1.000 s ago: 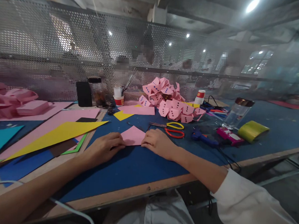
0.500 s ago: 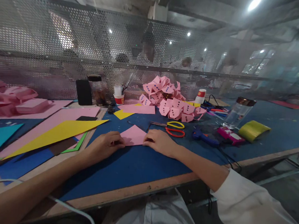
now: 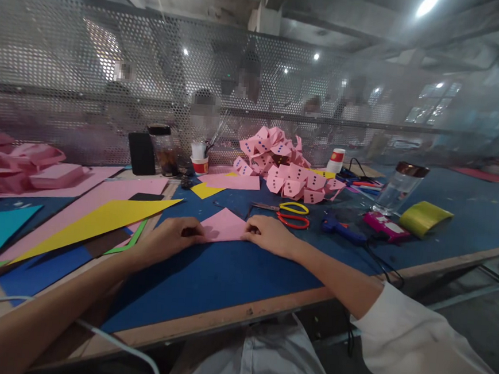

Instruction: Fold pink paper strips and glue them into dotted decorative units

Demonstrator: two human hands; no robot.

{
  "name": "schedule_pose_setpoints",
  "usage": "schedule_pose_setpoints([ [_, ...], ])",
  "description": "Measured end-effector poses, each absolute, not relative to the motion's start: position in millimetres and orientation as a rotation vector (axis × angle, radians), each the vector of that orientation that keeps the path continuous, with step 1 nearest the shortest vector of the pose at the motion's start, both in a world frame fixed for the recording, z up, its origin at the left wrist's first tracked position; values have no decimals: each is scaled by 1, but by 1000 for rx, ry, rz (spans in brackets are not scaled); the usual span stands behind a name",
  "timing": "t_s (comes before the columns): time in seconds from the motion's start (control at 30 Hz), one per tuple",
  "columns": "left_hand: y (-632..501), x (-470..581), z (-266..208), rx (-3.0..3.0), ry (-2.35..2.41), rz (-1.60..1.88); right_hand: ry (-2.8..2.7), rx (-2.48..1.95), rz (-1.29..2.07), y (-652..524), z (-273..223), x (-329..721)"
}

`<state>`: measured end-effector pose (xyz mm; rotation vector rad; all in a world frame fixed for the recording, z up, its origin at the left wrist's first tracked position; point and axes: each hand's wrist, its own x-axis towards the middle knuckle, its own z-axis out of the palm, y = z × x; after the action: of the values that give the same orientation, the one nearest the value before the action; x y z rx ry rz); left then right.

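Observation:
A sheet of pink paper [image 3: 224, 226], folded to a triangle with its peak pointing away from me, lies on the blue table mat [image 3: 224, 289]. My left hand [image 3: 181, 233] pinches its left corner. At the opposite corner, my right hand [image 3: 269, 234] has thumb and fingers closed on the paper. Just beyond my right hand lie scissors [image 3: 292, 221] with one yellow and one red handle loop. A blue glue gun [image 3: 343, 229] rests farther right.
Coloured paper sheets [image 3: 95, 226] overlap on the left, near pink folded boxes [image 3: 56, 174]. Dotted pink paper pieces [image 3: 277, 160] are heaped at the back before a perforated metal screen [image 3: 154, 76]. A clear jar [image 3: 400, 187] stands right. A white cable [image 3: 120, 347] crosses the front edge.
My fingers have shifted slightly at both corners of the pink paper, the right ones a little outward. The paper stays in nearly the same place.

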<state>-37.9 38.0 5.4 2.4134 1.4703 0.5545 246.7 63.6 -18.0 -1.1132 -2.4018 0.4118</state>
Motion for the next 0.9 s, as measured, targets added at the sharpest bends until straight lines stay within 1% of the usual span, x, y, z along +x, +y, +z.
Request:
schedule_pose_setpoints([
  [0.37,48,-48,-2,2351,1598,420,-2381,-1190,504,63,-12,253],
  [0.9,61,-63,-8,2328,1558,391,-2344,-1240,557,66,-15,254],
])
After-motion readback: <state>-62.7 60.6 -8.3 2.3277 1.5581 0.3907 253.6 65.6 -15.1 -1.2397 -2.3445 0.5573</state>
